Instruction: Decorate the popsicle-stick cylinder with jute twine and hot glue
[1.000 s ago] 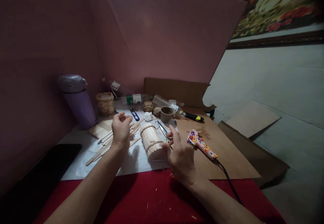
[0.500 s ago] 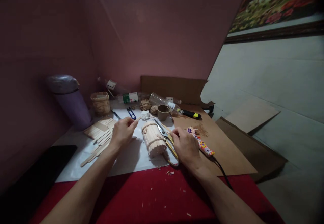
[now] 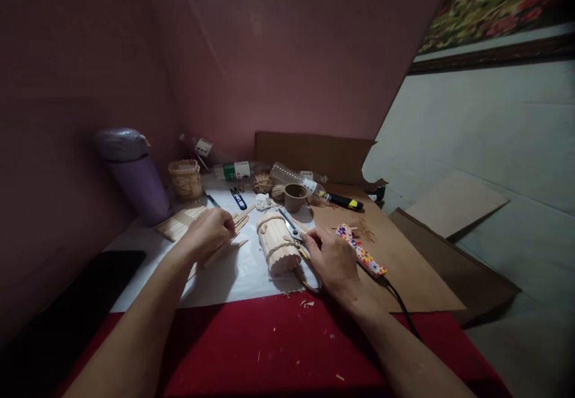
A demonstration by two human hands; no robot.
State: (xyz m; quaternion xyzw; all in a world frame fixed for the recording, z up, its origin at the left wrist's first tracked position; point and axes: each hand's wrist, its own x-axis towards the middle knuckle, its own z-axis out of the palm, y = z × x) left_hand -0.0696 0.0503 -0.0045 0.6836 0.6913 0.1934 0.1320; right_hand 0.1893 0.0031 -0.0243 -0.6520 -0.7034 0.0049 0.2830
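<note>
My left hand [image 3: 207,231] is closed in a loose fist over the pale wooden sticks [image 3: 242,220]; its fingertips are hidden, and several sticks fan out beyond it. A cylinder of wooden sticks bound with twine [image 3: 275,242] lies on its side between my hands. Beside it are the scissors [image 3: 295,234], blades pointing away. My right hand [image 3: 330,260] rests at their right, thumb and finger pinched by the pivot, near the end of a thin stick; what they grip is unclear. A flower-patterned tool with a black cord [image 3: 363,253] lies further right.
White paper [image 3: 206,284] and brown cardboard [image 3: 404,254] cover part of the red cloth [image 3: 224,350]. Behind are a small brown pot [image 3: 295,200], twine balls [image 3: 263,183], plastic bottles [image 3: 236,171], a black-and-yellow cutter [image 3: 344,201] and a stick-covered cup [image 3: 185,181]. A purple bottle [image 3: 139,185] stands left.
My left hand has moved left and back toward me, over the sticks, some of which now stick out to its right. My right hand stays beside the scissors. The view has shifted slightly.
</note>
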